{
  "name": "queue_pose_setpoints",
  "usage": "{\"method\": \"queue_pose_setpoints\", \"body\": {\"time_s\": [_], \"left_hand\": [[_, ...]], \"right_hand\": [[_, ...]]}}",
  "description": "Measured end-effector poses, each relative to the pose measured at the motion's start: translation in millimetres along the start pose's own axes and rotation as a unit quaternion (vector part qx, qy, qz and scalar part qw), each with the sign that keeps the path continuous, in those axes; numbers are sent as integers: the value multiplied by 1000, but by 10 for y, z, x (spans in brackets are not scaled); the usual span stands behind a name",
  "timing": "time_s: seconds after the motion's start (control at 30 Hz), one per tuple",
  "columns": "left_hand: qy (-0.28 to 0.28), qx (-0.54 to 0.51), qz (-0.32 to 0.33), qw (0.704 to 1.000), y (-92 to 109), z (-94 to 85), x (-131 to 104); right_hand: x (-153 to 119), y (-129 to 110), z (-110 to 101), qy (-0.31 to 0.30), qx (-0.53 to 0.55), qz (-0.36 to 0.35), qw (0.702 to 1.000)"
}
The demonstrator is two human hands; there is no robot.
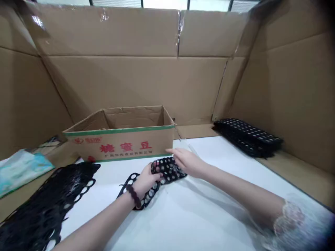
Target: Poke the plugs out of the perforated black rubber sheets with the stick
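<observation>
A strip of black fabric with round holes (171, 170) lies on the white tabletop in front of the cardboard box. My left hand (145, 179), with a dark beaded bracelet at the wrist, grips the strip near its middle; the looser end (146, 201) spreads out under and beside that wrist. Over the right end of the strip is my right hand (190, 163), its index finger stretched left and the other fingers curled down. Behind this hand shows a thin pale stick-like thing (193, 149); whether the hand holds it is unclear. Blur hides the right fingertips.
An open cardboard box (123, 146) with red characters stands behind my hands. At left lies a heap of black holed fabric (60, 195), near a blue and white soft packet (26, 170). A folded black dotted stack (247, 136) sits at right. Tall cardboard walls (136, 80) enclose the tabletop.
</observation>
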State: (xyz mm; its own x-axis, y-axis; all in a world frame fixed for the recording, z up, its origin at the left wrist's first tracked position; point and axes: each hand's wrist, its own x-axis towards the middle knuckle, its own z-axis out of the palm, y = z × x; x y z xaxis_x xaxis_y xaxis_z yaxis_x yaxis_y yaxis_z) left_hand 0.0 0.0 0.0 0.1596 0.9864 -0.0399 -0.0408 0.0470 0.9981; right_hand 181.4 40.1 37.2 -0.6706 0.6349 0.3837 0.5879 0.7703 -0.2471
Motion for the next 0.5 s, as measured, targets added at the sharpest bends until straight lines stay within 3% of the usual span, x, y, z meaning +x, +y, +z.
{"method": "queue_pose_setpoints", "body": {"time_s": [0.2,0.37,0.5], "left_hand": [[-74,-26,-37,996,76,62,-140],[-58,-10,-33,998,72,127,-166],[-47,-10,-22,999,67,149,-179]], "right_hand": [[-262,-121,231,-10,44,26,999],[-362,-279,311,25,21,70,997],[-363,-319,331,7,95,96,991]]}}
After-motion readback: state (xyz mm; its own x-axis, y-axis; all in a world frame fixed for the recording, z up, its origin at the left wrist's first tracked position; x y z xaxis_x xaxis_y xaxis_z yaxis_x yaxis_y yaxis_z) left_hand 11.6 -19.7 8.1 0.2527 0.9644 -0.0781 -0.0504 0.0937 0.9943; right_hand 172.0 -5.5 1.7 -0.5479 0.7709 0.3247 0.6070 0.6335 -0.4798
